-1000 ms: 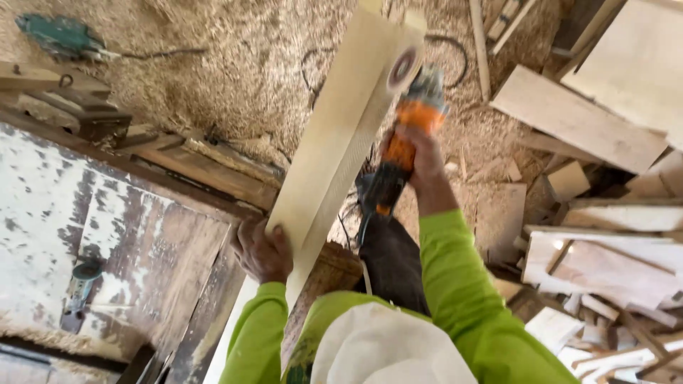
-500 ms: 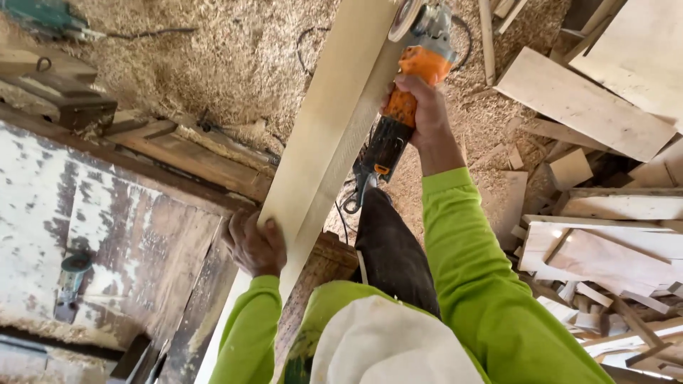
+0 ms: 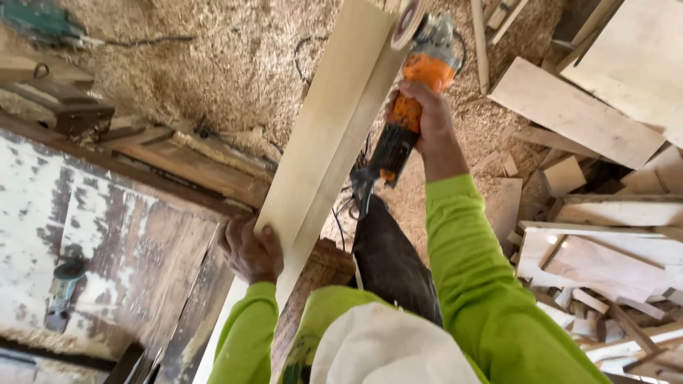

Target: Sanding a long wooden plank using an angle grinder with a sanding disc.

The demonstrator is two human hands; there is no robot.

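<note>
I see the right hand (image 3: 425,117) wrapped tight round the orange body of the grinder (image 3: 411,92), fingers fully curled, no gap. Grinder points away from the body, its disc (image 3: 410,16) at the top edge of view, touching the right edge of the board (image 3: 324,135). Cord (image 3: 356,195) hangs off the grinder's rear, just beside the dark trouser leg.

Left hand (image 3: 249,250) clamps the near end of the board: thumb on the top face, fingers curled under the left edge. Firm grip, not spread.

Board is long and pale, running from the left hand up and away to the right, tilted so I see both its broad face and its narrow edge. It sits between the two hands, right hand just beside its right edge.

Around: sawdust (image 3: 213,71) on the floor, plank offcuts (image 3: 576,107) stacked at right, worn bench (image 3: 107,213) at left.
</note>
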